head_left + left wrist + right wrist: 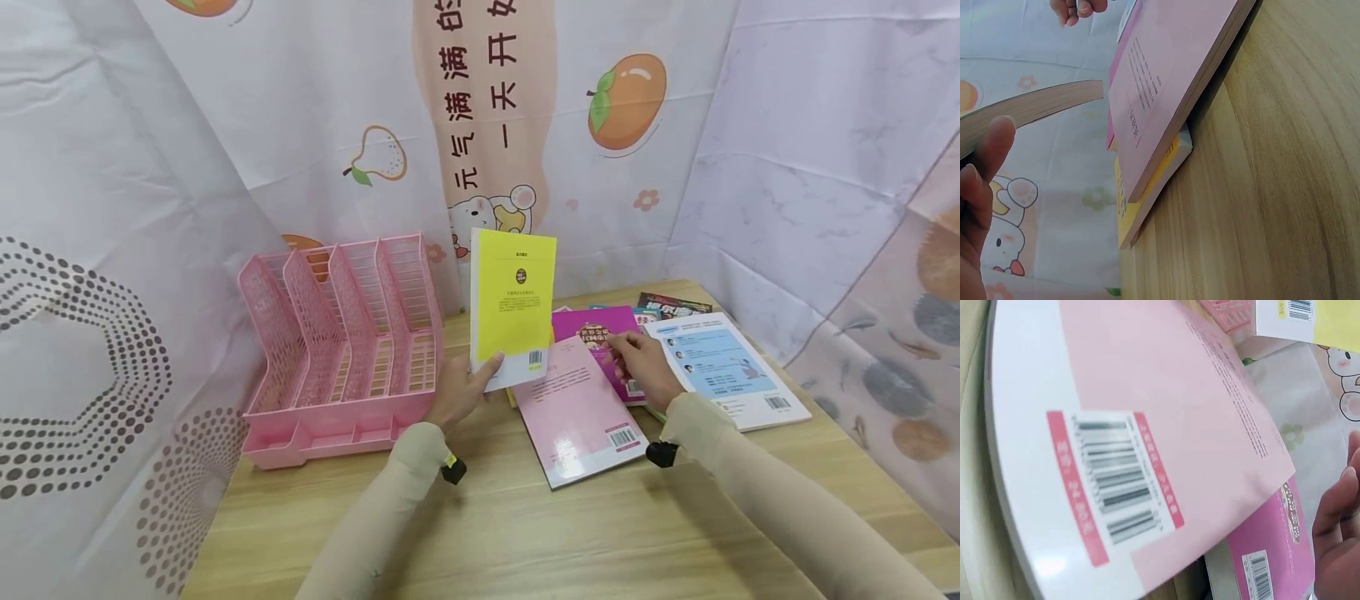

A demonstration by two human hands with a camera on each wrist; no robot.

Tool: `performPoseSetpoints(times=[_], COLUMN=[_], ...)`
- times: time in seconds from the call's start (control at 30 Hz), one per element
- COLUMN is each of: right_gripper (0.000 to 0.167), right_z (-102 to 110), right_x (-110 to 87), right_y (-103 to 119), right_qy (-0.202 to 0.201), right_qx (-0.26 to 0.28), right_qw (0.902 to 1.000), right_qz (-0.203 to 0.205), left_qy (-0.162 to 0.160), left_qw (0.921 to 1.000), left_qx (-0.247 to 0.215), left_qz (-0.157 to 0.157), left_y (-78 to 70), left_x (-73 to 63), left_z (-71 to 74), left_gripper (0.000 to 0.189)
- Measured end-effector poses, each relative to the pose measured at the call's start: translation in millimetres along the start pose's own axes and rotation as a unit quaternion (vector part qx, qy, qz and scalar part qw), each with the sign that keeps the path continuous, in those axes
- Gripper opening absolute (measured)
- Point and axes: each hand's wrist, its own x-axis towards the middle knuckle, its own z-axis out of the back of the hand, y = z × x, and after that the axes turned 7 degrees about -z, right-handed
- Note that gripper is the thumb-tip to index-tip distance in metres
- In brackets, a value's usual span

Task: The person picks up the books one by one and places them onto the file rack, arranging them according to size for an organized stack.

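My left hand point(456, 393) grips a yellow-and-white book point(513, 300) by its lower edge, thumb over the back cover. The book stands nearly upright above the table; its page edge point(1041, 104) faces the left wrist view. My right hand point(647, 367), fingers loosely bent with nothing in them, hovers over a magenta book point(567, 323). In front, a pink book point(573, 417) lies tilted with its barcode upward, overlapping the magenta one. Beneath its far corner a yellow-covered book point(1127, 215) sticks out, seen in the left wrist view.
A pink mesh book rack point(337, 417) with upright dividers and small front trays stands at the left. On the right lies a white-and-blue book point(776, 383), with a dark-covered book point(675, 303) behind it. A printed curtain point(300, 100) hangs behind the wooden table point(510, 542).
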Motion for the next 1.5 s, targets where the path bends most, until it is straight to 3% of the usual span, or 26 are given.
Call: performPoseSetpoints(times=[0.2,0.47,0.73,1.03,1.33,1.5], right_gripper=[0.056,0.049,0.051,0.050,0.052,0.054], right_z=[-8.3,-21.6,-38.2,-52.7,-71.1,-81.6], right_x=[-1.0,1.0,0.5,3.1,6.1,7.2], right_y=[2.9,1.7,6.8,4.8,8.5,10.7], right_qy=[0.004,0.016,0.021,0.062,0.088,0.098], right_qx=[-0.005,0.007,-0.001,-0.058,-0.057,-0.061], right_qw=[0.9997,0.9994,0.9983,0.9954,0.9939,0.9930], right_qz=[-0.024,-0.031,-0.054,-0.044,-0.034,-0.028], left_qy=[-0.035,-0.058,-0.084,-0.110,-0.126,-0.141], left_qw=[0.9994,0.9962,0.9925,0.9903,0.9886,0.9850], left_qx=[-0.001,0.048,0.050,0.044,0.065,0.069], left_qz=[-0.007,-0.045,-0.073,-0.073,-0.052,-0.073], left_y=[4.6,7.3,10.0,9.5,9.0,9.7], left_x=[-5.4,-7.7,-8.6,-9.3,-14.5,-15.2], left_z=[6.9,17.3,29.5,41.1,52.6,59.2], left_gripper=[0.043,0.043,0.039,0.038,0.041,0.039])
